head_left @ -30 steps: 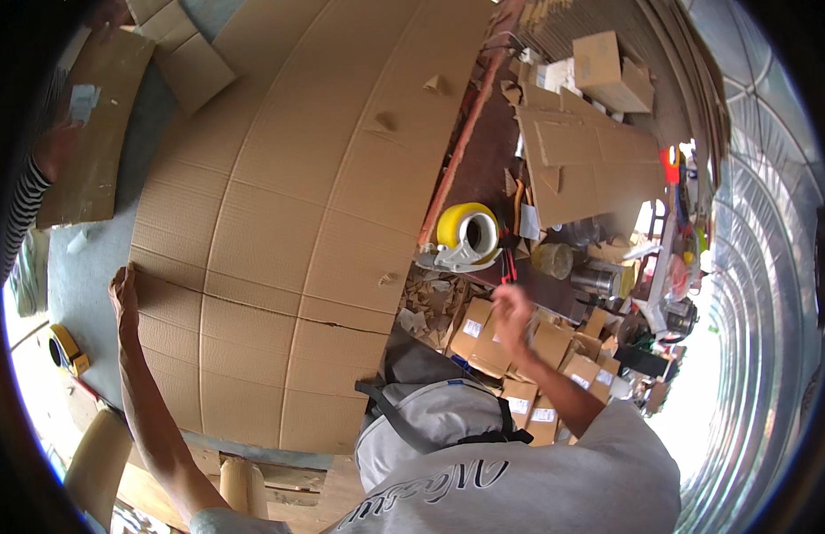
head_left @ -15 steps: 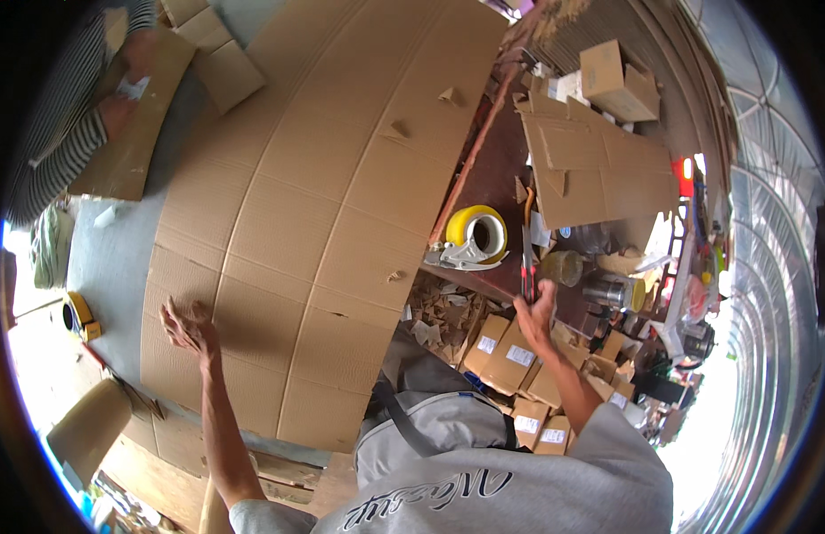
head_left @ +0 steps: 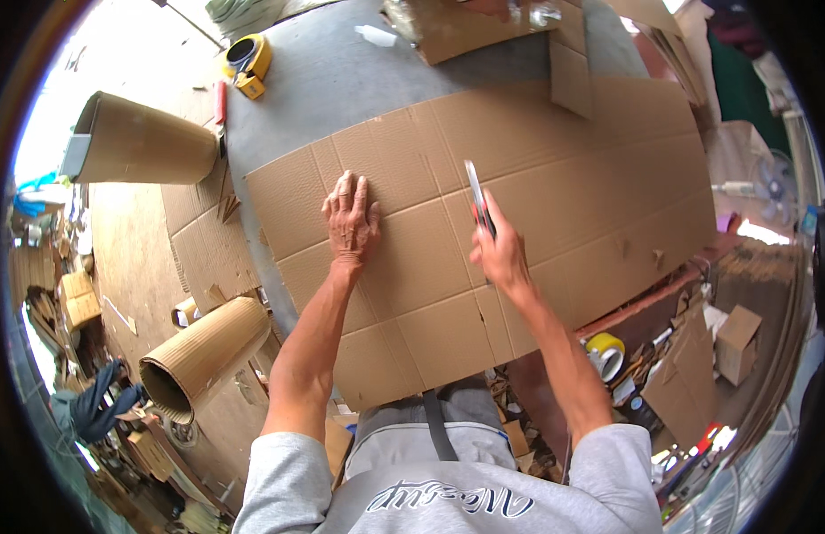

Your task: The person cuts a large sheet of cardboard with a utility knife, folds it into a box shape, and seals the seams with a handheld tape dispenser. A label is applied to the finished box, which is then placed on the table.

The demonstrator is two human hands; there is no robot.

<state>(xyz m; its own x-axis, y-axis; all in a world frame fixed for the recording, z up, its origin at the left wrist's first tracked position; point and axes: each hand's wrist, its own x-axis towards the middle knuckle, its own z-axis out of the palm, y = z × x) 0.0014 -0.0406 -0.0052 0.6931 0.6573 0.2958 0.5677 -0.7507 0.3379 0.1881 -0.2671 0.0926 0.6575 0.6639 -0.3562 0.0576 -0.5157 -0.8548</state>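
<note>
Left hand (head_left: 352, 224) is lying flat on the cardboard sheet (head_left: 599, 169), grasping nothing | right hand (head_left: 503, 254) is gripping a knife (head_left: 474, 182) over it (blade pointing away from the person) | sheet is resting on the grey table (head_left: 319, 84)

A grey table (head_left: 328, 76) stands above a brown floor (head_left: 132, 218), white light (head_left: 65, 93) glaring at upper left.

Between the left hand (head_left: 352, 221) and the right hand (head_left: 501, 254) with its knife (head_left: 474, 183), the cardboard sheet (head_left: 421, 254) is clear. Beyond its far edge, bare table (head_left: 319, 98) leaves room; a tape roll (head_left: 245, 55) far left and cardboard flap (head_left: 570, 80) far right obstruct.
</note>
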